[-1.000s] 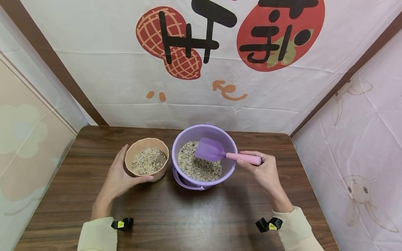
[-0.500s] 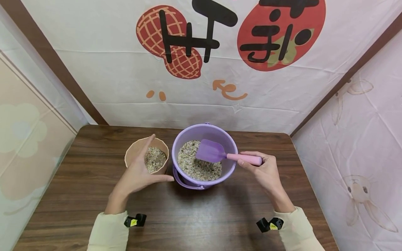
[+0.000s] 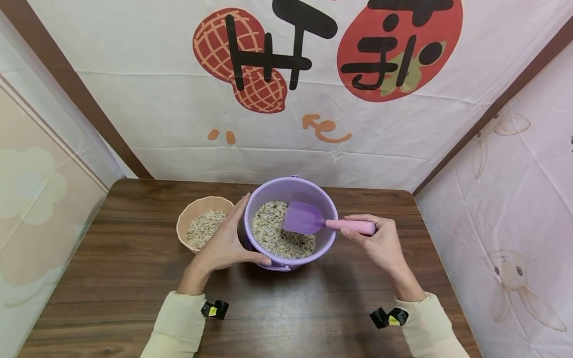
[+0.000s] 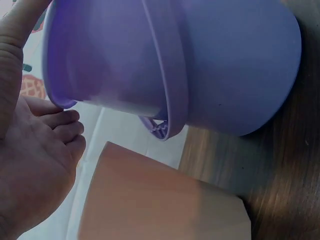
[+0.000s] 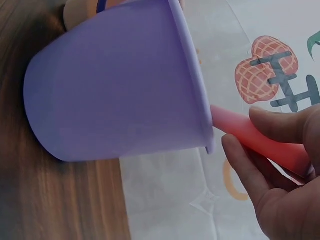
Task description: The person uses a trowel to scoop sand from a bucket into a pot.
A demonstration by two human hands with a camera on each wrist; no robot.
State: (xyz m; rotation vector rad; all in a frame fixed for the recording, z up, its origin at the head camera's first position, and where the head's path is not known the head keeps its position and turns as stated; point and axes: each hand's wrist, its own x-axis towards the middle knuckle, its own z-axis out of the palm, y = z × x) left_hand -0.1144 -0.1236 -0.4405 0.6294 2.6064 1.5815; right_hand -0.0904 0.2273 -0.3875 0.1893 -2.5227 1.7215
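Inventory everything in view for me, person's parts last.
Table: one, brown, lower half
Bucket: one, purple, far middle of table
Bowl: one, peach, left of bucket
Grainy mix: two lots, beige, in bucket and bowl
Scoop: one, purple with pink handle, over bucket
Printed sheets: three, pale, behind and beside table
Wrist devices: two, black, at cuffs
Left hand: one, bare, at bucket's left rim
Right hand: one, bare, gripping scoop handle
Sleeves: two, cream, bottom edge

We have the bucket point(image 3: 288, 190) on the table point(image 3: 286, 323), near its far edge, and the bowl point(image 3: 194, 214) just to its left; grains point(image 3: 275, 233) lie in both. Between the two we find the left hand point(image 3: 224, 246), thumb at the bucket's near-left rim. The scoop point(image 3: 329, 223) extends from over the grains rightward, across the rim, into the right hand point(image 3: 378, 241). Behind the table hangs the backdrop point(image 3: 277, 159).
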